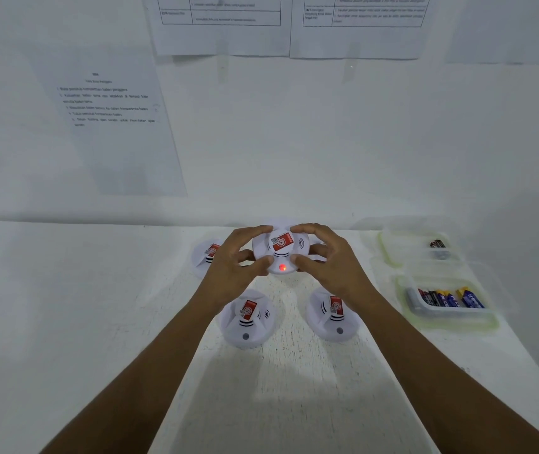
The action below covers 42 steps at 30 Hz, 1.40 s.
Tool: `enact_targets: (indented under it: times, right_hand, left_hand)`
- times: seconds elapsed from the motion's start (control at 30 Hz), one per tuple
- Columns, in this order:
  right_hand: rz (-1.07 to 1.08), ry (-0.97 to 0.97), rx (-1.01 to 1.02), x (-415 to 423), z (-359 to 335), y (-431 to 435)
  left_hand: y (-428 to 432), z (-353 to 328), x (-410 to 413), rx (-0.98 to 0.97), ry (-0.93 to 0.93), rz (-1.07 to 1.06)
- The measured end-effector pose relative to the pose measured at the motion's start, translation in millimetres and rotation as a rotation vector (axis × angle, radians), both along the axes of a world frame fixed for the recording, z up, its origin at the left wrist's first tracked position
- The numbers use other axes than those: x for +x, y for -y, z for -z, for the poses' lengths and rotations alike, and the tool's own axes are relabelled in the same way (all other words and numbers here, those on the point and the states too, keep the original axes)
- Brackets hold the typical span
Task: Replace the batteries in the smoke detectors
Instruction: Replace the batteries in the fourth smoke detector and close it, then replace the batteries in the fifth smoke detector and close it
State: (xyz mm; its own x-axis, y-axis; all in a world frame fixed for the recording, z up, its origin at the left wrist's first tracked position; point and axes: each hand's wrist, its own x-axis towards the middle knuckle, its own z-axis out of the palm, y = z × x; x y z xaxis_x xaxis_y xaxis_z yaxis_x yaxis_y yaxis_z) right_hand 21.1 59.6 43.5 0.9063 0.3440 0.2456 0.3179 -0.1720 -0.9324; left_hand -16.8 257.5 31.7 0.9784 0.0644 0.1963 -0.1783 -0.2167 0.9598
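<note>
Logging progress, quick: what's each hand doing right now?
Left hand: gripping the lit detector.
Right hand: gripping the same detector.

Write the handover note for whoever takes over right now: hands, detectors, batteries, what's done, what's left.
Hands: left hand and right hand both grip the held detector by its rim, face up.
Done: its red light is lit, so it probably has working batteries.
On the table: rear-left detector, front-left detector, front-right detector; the front two's indicators are dark.
Batteries: several in the near tray, a few in the far tray, both on the right.
Left: set this one down, then check the other three; their battery state cannot be told.
</note>
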Motion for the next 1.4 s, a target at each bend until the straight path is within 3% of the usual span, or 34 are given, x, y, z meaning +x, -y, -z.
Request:
enact_targets:
  times: [0.43, 0.6, 0.77, 0.93, 1.4]
  right_hand:
    - [-0.017, 0.044, -0.033, 9, 7, -5]
    - [0.034, 0.028, -0.161, 17, 17, -10]
    - [0.034, 0.049, -0.401, 28, 28, -16]
    - [0.036, 0.072, -0.550, 37, 36, -25]
    - [0.168, 0.190, -0.591, 48, 35, -30]
  left_hand:
    - [-7, 8, 7, 0.036, 0.046, -0.003]
    - [-13, 23, 18, 0.252, 0.039, -0.019]
    - [-21, 40, 33, 0.703, -0.019, -0.110]
    - [-22, 42, 45, 0.975, -0.084, -0.014]
    - [-14, 30, 62, 1.139, -0.121, -0.062]
